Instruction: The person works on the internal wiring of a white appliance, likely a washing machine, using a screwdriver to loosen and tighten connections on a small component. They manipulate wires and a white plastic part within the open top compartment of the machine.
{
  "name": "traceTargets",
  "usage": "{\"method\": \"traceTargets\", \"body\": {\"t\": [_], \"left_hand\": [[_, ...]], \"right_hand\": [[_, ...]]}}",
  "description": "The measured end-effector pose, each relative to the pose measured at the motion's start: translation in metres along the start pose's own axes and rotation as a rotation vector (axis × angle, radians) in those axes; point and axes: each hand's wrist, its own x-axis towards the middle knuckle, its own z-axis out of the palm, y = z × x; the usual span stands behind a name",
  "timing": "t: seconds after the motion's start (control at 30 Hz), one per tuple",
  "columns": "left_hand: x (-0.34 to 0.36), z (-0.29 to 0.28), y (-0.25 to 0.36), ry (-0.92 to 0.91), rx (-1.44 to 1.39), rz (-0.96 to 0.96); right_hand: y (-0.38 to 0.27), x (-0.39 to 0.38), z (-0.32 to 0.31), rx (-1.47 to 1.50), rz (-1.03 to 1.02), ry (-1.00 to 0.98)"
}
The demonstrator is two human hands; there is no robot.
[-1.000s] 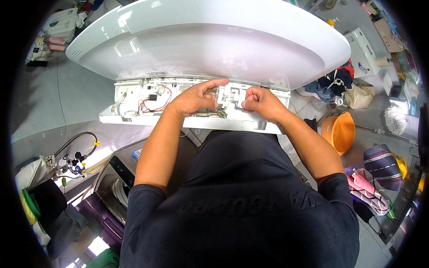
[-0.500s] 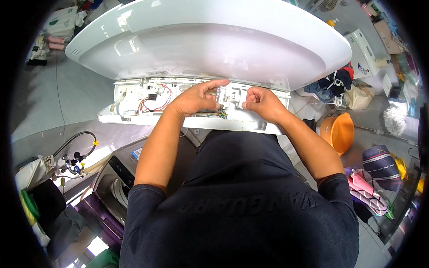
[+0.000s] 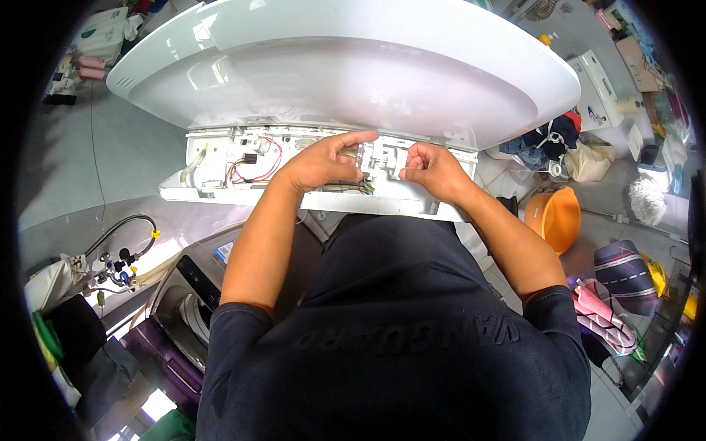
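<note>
An opened white appliance housing (image 3: pixel 434 206) lies across in front of me, its inner parts bare. A white, partly clear plastic fitting (image 3: pixel 380 159) sits between my two hands, over the housing. My left hand (image 3: pixel 327 163) grips its left side, thumb below and index finger stretched along the top. On the other side, my right hand (image 3: pixel 434 170) has thumb and fingers pinched at the fitting's right edge; the fingertips are partly hidden. Red wires (image 3: pixel 276 158) loop left of my left hand, and thin coloured wires (image 3: pixel 360 185) run below the fitting.
A large glossy white lid (image 3: pixel 346 81) stands raised behind the housing. To the right are an orange basin (image 3: pixel 551 220) and heaped dark clothes (image 3: pixel 548 140). A front-loading washer (image 3: pixel 193 309) stands at lower left, near a black hose (image 3: pixel 132 220).
Both hands stay almost where they were, on the plastic fitting. The view has shifted very slightly.
</note>
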Motion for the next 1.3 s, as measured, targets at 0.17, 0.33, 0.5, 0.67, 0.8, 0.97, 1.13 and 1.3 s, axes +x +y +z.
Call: {"method": "traceTargets", "body": {"t": [0.17, 0.33, 0.5, 0.67, 0.8, 0.97, 1.13, 1.3], "left_hand": [[0.000, -0.001, -0.002, -0.006, -0.003, 0.002], [0.000, 0.000, 0.001, -0.014, -0.007, 0.000], [-0.001, 0.000, 0.001, -0.021, -0.014, -0.003], [0.000, 0.001, 0.002, -0.007, -0.011, -0.003], [0.000, 0.000, 0.002, -0.015, -0.010, -0.011], [0.001, -0.001, -0.001, -0.012, 0.018, -0.010], [0.001, -0.001, 0.000, -0.022, 0.033, -0.003], [0.002, -0.004, -0.004, -0.035, 0.030, 0.003]], "right_hand": [[-0.004, -0.001, -0.001, -0.033, 0.002, 0.003], [-0.011, -0.005, -0.001, -0.077, 0.008, 0.019], [-0.010, -0.004, -0.001, -0.094, 0.006, 0.028], [-0.011, -0.005, -0.001, -0.114, -0.007, 0.034], [-0.008, -0.004, 0.000, -0.104, -0.018, 0.042], [-0.015, -0.008, 0.000, -0.122, -0.010, 0.052], [-0.014, -0.008, 0.001, -0.154, -0.024, 0.071], [-0.017, -0.011, 0.002, -0.206, -0.059, 0.087]]}}
